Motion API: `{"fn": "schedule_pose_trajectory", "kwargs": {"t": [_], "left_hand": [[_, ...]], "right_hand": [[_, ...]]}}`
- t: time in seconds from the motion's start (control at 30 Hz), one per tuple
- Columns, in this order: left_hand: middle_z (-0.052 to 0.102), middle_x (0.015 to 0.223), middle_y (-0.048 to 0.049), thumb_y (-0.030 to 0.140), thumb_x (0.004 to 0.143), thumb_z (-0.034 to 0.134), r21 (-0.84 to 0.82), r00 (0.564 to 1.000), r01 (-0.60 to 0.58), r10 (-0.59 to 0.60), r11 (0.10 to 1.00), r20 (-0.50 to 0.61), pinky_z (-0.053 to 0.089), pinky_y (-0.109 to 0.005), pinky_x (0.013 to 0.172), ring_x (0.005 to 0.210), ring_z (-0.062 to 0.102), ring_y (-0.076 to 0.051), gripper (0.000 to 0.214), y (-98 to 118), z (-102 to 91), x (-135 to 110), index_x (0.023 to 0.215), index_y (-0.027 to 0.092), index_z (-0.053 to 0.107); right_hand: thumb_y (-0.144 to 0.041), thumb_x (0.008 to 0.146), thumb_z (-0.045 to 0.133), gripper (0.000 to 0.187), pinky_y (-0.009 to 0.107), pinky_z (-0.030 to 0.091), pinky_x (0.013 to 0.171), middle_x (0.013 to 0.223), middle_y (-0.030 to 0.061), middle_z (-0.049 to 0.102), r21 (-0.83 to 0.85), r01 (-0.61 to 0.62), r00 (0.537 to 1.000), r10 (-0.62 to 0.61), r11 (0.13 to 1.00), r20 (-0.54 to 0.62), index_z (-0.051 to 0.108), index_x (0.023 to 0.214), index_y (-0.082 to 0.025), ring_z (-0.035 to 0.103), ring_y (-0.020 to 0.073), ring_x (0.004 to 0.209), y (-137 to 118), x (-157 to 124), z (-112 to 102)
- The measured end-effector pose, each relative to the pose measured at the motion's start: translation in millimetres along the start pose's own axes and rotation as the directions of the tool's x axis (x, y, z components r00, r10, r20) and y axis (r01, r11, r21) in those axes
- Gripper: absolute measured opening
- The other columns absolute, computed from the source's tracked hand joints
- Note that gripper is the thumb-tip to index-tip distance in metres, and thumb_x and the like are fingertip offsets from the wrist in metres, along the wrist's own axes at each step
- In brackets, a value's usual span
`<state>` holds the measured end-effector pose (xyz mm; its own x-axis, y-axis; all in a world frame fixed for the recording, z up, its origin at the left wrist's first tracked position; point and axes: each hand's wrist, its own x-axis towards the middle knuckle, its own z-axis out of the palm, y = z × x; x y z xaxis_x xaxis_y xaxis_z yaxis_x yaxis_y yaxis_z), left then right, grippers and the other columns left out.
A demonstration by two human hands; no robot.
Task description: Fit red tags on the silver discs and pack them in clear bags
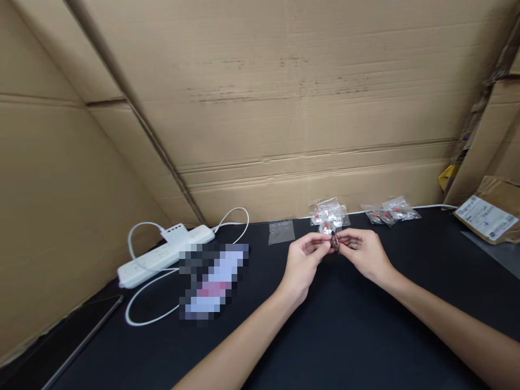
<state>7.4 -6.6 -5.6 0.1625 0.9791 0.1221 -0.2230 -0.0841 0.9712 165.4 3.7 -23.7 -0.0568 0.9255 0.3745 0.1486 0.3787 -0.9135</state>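
In front of the cardboard wall, my left hand (305, 259) and my right hand (363, 253) meet over the black table. Between their fingertips is a small, shiny dark-brown rounded piece (334, 242), pinched from both sides. Bits of red show beside it, near the fingers of each hand. Its exact kind is too small to make out. Just behind the fingers lies a pile of clear plastic packets (330, 210) with red and silvery contents. Part of that pile is covered by my hands.
Right of the pile lie more clear packets (392, 210). A flat clear bag (281, 232) is to the left. A white power strip (166, 254) with looping cable and a pixelated item (215, 281) occupy the left side. A labelled brown package (489, 208) stands far right.
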Motion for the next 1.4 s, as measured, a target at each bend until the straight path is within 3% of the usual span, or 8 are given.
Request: {"fn": "schedule_pose_trajectory", "kwargs": {"t": [0.33, 0.57, 0.77, 0.9, 1.1, 1.4], "left_hand": [[0.069, 0.089, -0.0048, 0.017, 0.072, 0.072, 0.094, 0.99, -0.144, 0.143, 0.985, 0.015, 0.052, -0.031, 0.084, 0.087, 0.065, -0.018, 0.014, -5, 2.6, 0, 0.085, 0.017, 0.068], [0.068, 0.089, -0.0049, 0.017, 0.072, 0.071, 0.107, 0.982, -0.187, 0.185, 0.977, 0.026, 0.053, -0.031, 0.081, 0.087, 0.065, -0.018, 0.014, -6, 2.7, 0, 0.086, 0.017, 0.067], [0.071, 0.091, -0.0057, 0.019, 0.075, 0.072, 0.111, 0.985, -0.17, 0.172, 0.979, -0.002, 0.052, -0.034, 0.087, 0.091, 0.067, -0.02, 0.011, -2, 2.2, 0, 0.085, 0.017, 0.069], [0.072, 0.105, -0.0089, 0.023, 0.075, 0.073, 0.073, 0.99, -0.144, 0.143, 0.987, 0.021, 0.049, -0.039, 0.096, 0.103, 0.066, -0.022, 0.022, 0, 1.6, -1, 0.096, 0.018, 0.071], [0.069, 0.118, -0.0112, 0.026, 0.074, 0.076, -0.026, 0.993, -0.081, 0.083, 0.996, 0.084, 0.044, -0.042, 0.103, 0.113, 0.063, -0.024, 0.033, 0, 1.6, -2, 0.106, 0.019, 0.072], [0.07, 0.114, -0.0117, 0.027, 0.075, 0.077, -0.089, 0.999, 0.017, -0.013, 0.996, 0.036, 0.046, -0.038, 0.098, 0.106, 0.064, -0.022, 0.036, -2, -3.3, 1, 0.109, 0.019, 0.071]], "right_hand": [[-0.03, 0.073, 0.071, 0.017, 0.029, 0.051, 0.067, 0.078, 0.0037, 0.07, 0.176, -0.1, 0.994, 0.105, 0.979, -0.016, 0.071, 0.083, -0.016, 0.062, 0.015, 0.067, -3, -2, 6], [-0.038, 0.073, 0.073, 0.023, 0.026, 0.043, 0.06, 0.073, 0.0024, 0.064, 0.216, -0.143, 0.989, 0.132, 0.966, 0.066, 0.068, 0.078, -0.015, 0.053, 0.0121, 0.061, -6, -2, 5], [-0.037, 0.075, 0.071, 0.021, 0.025, 0.044, 0.059, 0.072, 0.0013, 0.062, 0.171, -0.105, 0.994, 0.097, 0.98, 0.055, 0.068, 0.08, -0.017, 0.054, 0.0129, 0.064, -10, -2, 5], [-0.037, 0.077, 0.069, 0.02, 0.028, 0.049, 0.063, 0.074, 0.003, 0.065, 0.114, -0.057, 0.998, 0.057, 0.992, 0.002, 0.067, 0.078, -0.018, 0.059, 0.0153, 0.066, -6, -3, 6], [-0.03, 0.082, 0.065, 0.012, 0.031, 0.052, 0.069, 0.082, 0.0064, 0.067, -0.079, 0.124, 0.984, -0.133, 0.989, -0.118, 0.071, 0.081, -0.02, 0.064, 0.0196, 0.075, -5, -6, 5], [-0.023, 0.084, 0.061, 0.015, 0.033, 0.055, 0.066, 0.083, 0.006, 0.068, -0.113, 0.173, 0.984, -0.177, 0.978, -0.03, 0.075, 0.089, -0.021, 0.064, 0.0181, 0.068, -9, -6, 3]]}}
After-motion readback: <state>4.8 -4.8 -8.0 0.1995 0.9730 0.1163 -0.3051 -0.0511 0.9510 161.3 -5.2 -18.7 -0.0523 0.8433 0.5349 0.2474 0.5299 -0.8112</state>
